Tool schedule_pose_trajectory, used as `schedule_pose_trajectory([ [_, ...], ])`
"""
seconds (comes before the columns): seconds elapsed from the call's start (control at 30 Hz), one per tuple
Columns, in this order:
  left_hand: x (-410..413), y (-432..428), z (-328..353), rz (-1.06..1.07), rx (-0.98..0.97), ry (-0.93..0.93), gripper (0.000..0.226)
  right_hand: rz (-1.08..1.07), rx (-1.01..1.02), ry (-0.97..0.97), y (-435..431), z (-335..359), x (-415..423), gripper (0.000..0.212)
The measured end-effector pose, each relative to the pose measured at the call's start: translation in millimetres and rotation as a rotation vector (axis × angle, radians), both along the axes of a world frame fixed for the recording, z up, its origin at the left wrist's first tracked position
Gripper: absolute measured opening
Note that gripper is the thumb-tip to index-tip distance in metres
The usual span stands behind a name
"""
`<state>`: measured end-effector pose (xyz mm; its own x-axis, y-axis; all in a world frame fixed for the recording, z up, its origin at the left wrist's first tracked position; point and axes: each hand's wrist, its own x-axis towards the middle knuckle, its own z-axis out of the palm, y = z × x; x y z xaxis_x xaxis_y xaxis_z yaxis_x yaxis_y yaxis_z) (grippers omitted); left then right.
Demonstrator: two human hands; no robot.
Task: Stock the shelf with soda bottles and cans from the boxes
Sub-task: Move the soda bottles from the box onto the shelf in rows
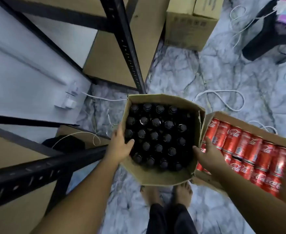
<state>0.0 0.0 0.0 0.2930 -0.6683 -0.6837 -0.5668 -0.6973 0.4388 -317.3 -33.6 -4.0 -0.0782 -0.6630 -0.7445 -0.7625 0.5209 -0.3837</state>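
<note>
An open cardboard box [157, 176] on the floor holds several dark soda bottles [155, 132] with black caps, standing upright. My left hand [120, 144] grips the box's left wall, thumb inside and fingers along the outside. My right hand [206, 154] hovers over the box's right wall with spread, straight fingers, thumb toward the bottles and fingertips over the cans. Right beside it, a second cardboard box [260, 127] holds several red cola cans [250, 154] lying on their sides. The black metal shelf [127, 48] with brown boards stands at the left.
My bare feet [167, 193] touch the near side of the bottle box. White cables [223, 100] loop over the marble-patterned floor. A closed cardboard box [189, 26] stands at the back, a dark stool [267, 39] at the upper right, and a wall socket [68, 100] at the left.
</note>
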Motion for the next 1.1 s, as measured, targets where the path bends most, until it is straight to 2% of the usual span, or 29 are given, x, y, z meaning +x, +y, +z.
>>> schedule_pose_trajectory([
  [0.1, 4.1, -8.2, -36.2, 0.104, 0.004, 0.018, 0.091, -0.049, 0.015, -0.034, -1.2, -38.6, 5.9, 0.073],
  [0.27, 6.1, -18.2, -67.0, 0.242, -0.056, -0.031, 0.064, -0.122, 0.03, -0.045, 9.4, -62.3, 10.5, 0.087],
  [0.37, 5.5, -21.2, -75.2, 0.259, -0.056, -0.065, 0.059, -0.146, 0.022, -0.041, 12.3, -72.2, 8.6, 0.094],
  [0.73, 0.5, -11.3, -90.6, 0.112, -0.137, -0.335, 0.053, -0.13, -0.038, 0.038, 17.9, -66.6, 11.7, 0.107],
  [0.97, -11.0, 1.1, -84.4, 0.004, -0.178, -0.41, 0.04, -0.131, -0.175, 0.051, 38.5, -67.7, 8.4, 0.089],
  [1.03, -14.3, 6.9, -82.5, -0.012, -0.191, -0.422, 0.037, -0.155, -0.177, 0.072, 46.4, -68.7, 8.0, 0.076],
  [1.1, -17.6, 14.1, -80.6, -0.003, -0.192, -0.419, 0.041, -0.178, -0.156, 0.124, 50.1, -69.6, 9.0, 0.054],
])
